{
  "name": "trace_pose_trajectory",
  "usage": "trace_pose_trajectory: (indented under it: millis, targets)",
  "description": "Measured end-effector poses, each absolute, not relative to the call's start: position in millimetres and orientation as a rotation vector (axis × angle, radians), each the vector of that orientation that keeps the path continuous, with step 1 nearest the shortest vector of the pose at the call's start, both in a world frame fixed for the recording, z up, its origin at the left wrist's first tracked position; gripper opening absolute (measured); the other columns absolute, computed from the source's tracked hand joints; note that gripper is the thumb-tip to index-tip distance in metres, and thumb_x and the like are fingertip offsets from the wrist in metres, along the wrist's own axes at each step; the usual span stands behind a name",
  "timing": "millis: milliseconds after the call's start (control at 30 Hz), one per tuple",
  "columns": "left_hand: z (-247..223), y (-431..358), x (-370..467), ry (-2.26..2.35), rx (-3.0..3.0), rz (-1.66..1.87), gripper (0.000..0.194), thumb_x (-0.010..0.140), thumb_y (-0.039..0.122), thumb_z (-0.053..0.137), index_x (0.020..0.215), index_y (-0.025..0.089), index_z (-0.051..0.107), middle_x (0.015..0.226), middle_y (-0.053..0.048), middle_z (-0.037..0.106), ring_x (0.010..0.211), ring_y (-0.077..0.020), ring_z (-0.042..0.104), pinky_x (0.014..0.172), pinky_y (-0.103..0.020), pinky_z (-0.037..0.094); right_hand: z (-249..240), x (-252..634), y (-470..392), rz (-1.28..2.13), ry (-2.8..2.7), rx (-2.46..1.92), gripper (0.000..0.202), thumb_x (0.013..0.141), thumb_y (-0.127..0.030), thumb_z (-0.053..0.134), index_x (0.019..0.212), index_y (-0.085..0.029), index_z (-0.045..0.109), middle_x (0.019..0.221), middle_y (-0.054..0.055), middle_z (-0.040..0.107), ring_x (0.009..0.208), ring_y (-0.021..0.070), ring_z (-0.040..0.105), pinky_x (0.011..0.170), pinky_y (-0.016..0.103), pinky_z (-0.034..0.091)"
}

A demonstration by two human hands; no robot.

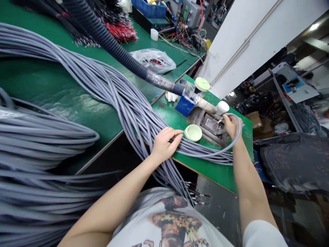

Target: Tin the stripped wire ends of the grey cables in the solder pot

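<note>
My right hand [232, 126] grips the end of one grey cable [239, 132], which bends back in a loop to the bundle. Its thin stripped wires [216, 124] point left over a square metal pot [210, 123] set in a dark frame. My left hand [166, 143] rests on the thick bundle of grey cables [138, 113], fingers stretched toward a small pale green tub [193, 133], thumb apart. Just above the pot lies the pale nozzle of a dark corrugated hose [123, 56], beside a blue box [185, 105].
A white jar [222, 107] and a round pale green lid [202, 84] stand behind the pot. More grey cable coils [38, 137] lie at the left. A plastic bag [154, 61], black and red wires and a blue bin [150, 8] are farther back.
</note>
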State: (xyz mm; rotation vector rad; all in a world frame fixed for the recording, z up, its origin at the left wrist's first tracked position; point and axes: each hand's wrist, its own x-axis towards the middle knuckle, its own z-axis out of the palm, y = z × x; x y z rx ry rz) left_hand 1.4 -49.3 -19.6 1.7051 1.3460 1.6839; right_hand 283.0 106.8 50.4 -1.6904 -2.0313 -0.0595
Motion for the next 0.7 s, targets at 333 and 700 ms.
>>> trace_pose_trajectory:
  millis: [333,700]
  targets:
    - [3.1,-87.0,22.9,0.993,1.315,1.446,0.027,0.088,0.036,0.058,0.086,0.014,0.074,0.071,-0.006,0.065,0.068,-0.0142,0.056,0.064,-0.026,0.043,92.3,237.2,-62.5,-0.141,-2.303,-0.771,0.036,0.082,-0.013,0.066,0.114,-0.029,0.066,0.109,0.003,0.072,0.101,0.0214,0.062,0.091,0.041,0.048]
    - [-9.5,-125.9,51.7,0.747,0.901,1.054,0.041,0.082,0.05,0.061,0.076,0.011,0.075,0.074,-0.008,0.071,0.069,-0.0147,0.06,0.067,-0.025,0.046,47.8,244.4,-133.2,0.117,-2.631,-0.613,0.035,0.091,-0.012,0.048,0.119,-0.025,0.063,0.117,0.003,0.07,0.116,0.022,0.054,0.103,0.047,0.039]
